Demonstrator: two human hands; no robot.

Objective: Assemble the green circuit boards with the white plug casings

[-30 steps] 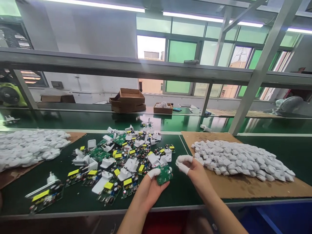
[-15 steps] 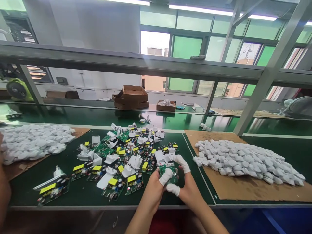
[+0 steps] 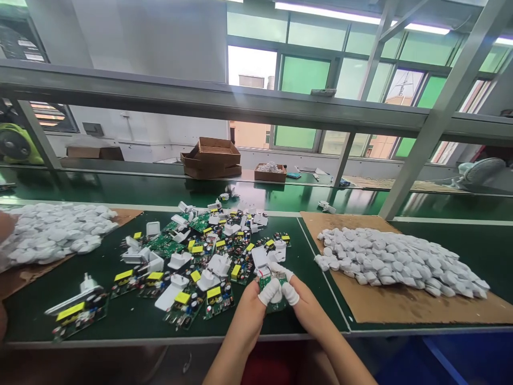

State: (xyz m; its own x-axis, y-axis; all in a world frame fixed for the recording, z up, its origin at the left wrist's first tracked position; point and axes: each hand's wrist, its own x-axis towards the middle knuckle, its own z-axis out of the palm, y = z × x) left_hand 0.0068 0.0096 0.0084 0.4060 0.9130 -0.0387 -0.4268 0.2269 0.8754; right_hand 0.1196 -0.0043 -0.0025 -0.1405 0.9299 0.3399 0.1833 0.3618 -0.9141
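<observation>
Low in the frame, just right of centre, a green circuit board sits between the person's two hands, partly covered by white-wrapped thumbs. The left hand grasps its left side with the thumb laid over the face; the right hand grips the right side, thumb pressed near the other, wrapped finger across the top edge. Just beyond and to the left, a jumbled pile of boards and white plug casings with yellow-topped parts spreads across the middle of the green bench. At right, a heap of small white pieces lies on a cardboard sheet; another white heap fills the left, near a blurred body part at the frame's edge.
</observation>
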